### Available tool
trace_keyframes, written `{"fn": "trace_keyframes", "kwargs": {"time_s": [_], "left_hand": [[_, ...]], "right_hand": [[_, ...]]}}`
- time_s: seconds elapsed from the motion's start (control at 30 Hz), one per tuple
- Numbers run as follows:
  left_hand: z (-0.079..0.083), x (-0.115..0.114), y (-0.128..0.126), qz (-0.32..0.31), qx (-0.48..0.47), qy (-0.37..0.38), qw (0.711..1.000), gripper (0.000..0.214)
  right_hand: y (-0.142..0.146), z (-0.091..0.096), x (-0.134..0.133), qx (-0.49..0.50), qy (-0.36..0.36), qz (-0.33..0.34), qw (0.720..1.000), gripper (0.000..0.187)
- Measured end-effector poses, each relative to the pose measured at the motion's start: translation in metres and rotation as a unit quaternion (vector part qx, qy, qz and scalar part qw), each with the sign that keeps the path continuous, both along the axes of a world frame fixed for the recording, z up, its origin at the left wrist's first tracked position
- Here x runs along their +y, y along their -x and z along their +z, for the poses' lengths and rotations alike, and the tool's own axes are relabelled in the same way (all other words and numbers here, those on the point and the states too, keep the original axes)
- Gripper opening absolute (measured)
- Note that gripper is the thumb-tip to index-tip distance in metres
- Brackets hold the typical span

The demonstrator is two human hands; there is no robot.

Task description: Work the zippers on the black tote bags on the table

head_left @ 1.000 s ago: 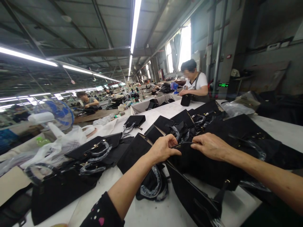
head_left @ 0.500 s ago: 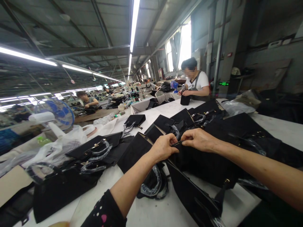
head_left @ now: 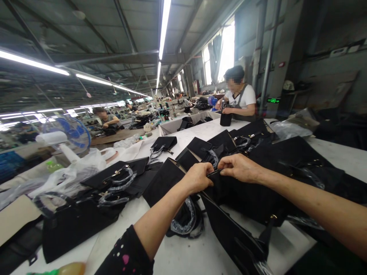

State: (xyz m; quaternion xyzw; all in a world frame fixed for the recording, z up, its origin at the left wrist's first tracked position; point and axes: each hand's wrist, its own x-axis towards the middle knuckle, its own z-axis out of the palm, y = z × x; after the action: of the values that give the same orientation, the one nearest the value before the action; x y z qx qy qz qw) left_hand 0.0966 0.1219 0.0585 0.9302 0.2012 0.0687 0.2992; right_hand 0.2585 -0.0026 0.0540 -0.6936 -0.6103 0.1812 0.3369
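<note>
A black suede handbag [head_left: 243,198] stands on the white table [head_left: 189,256] in front of me. My left hand [head_left: 199,177] and my right hand [head_left: 239,167] meet at its top edge, both with fingers pinched closed on the bag's rim. The two hands almost touch. A plastic-wrapped handle [head_left: 185,221] hangs down the bag's left side below my left wrist. A second black bag [head_left: 233,240] lies flat at the near side, under my right forearm.
Several more black handbags [head_left: 114,179] with wrapped handles lie across the table, left and beyond. A blue and white fan [head_left: 67,135] stands at the left. A person in a white shirt [head_left: 241,99] works at the table's far end. Clear plastic bags [head_left: 65,177] are heaped at the left.
My right hand has slid left along the bag's top edge until it meets my left hand. The left hand has stayed on the rim.
</note>
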Motion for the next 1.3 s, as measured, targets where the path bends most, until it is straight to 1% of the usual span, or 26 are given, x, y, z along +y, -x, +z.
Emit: {"fn": "trace_keyframes", "kwargs": {"time_s": [0.07, 0.23, 0.3, 0.37, 0.47, 0.53, 0.67, 0.73, 0.8, 0.83, 0.9, 0.97, 1.03, 1.13, 1.23, 1.3], "left_hand": [[0.001, -0.002, -0.001, 0.009, 0.002, -0.012, 1.000, 0.024], [0.002, -0.005, -0.002, 0.024, -0.012, -0.042, 0.999, 0.028], [0.003, -0.005, 0.000, 0.034, -0.007, -0.035, 0.999, 0.030], [0.005, -0.005, 0.004, 0.039, 0.001, 0.015, 0.999, 0.028], [0.006, -0.006, 0.012, 0.038, -0.004, 0.138, 0.990, 0.016], [0.006, -0.005, 0.014, 0.047, -0.014, 0.169, 0.984, 0.010], [0.003, -0.003, 0.011, 0.057, -0.024, 0.159, 0.985, 0.008], [0.002, -0.003, 0.009, 0.063, -0.025, 0.151, 0.986, 0.010], [0.002, -0.005, 0.009, 0.074, -0.021, 0.135, 0.988, 0.011], [0.003, -0.006, 0.010, 0.079, -0.020, 0.127, 0.989, 0.011], [0.005, -0.009, 0.012, 0.086, -0.021, 0.117, 0.989, 0.011], [0.007, -0.012, 0.014, 0.089, -0.024, 0.109, 0.990, 0.010], [0.008, -0.014, 0.015, 0.092, -0.025, 0.101, 0.990, 0.010], [0.006, -0.014, 0.016, 0.091, -0.025, 0.094, 0.991, 0.011], [0.001, -0.011, 0.017, 0.078, -0.044, 0.116, 0.989, 0.013], [-0.002, -0.009, 0.017, 0.070, -0.054, 0.130, 0.988, 0.017]], "right_hand": [[0.002, 0.002, 0.001, -0.021, 0.004, -0.001, 1.000, 0.012], [0.007, 0.008, 0.006, -0.075, 0.005, 0.024, 0.997, 0.012], [0.008, 0.011, 0.005, -0.085, 0.005, 0.027, 0.996, 0.011], [0.008, 0.015, 0.001, -0.108, 0.011, 0.016, 0.994, 0.010], [0.007, 0.020, -0.008, -0.144, 0.045, -0.009, 0.988, 0.012], [0.007, 0.021, -0.012, -0.149, 0.059, -0.025, 0.987, 0.014], [0.008, 0.016, -0.013, -0.155, 0.046, -0.047, 0.986, 0.016], [0.007, 0.013, -0.010, -0.155, 0.026, -0.045, 0.987, 0.012], [0.005, 0.010, -0.008, -0.131, 0.000, -0.015, 0.991, 0.007], [0.005, 0.009, -0.006, -0.112, -0.008, 0.007, 0.994, 0.008], [0.003, 0.007, -0.004, -0.079, -0.010, 0.043, 0.996, 0.011], [0.004, 0.006, -0.002, -0.071, -0.002, 0.049, 0.996, 0.011], [0.006, 0.007, -0.001, -0.089, 0.002, 0.037, 0.995, 0.009], [0.015, 0.011, -0.001, -0.144, -0.003, 0.019, 0.989, 0.007], [0.024, 0.014, -0.002, -0.196, -0.005, -0.004, 0.981, 0.009], [0.028, 0.015, -0.004, -0.206, -0.001, -0.014, 0.978, 0.011]]}}
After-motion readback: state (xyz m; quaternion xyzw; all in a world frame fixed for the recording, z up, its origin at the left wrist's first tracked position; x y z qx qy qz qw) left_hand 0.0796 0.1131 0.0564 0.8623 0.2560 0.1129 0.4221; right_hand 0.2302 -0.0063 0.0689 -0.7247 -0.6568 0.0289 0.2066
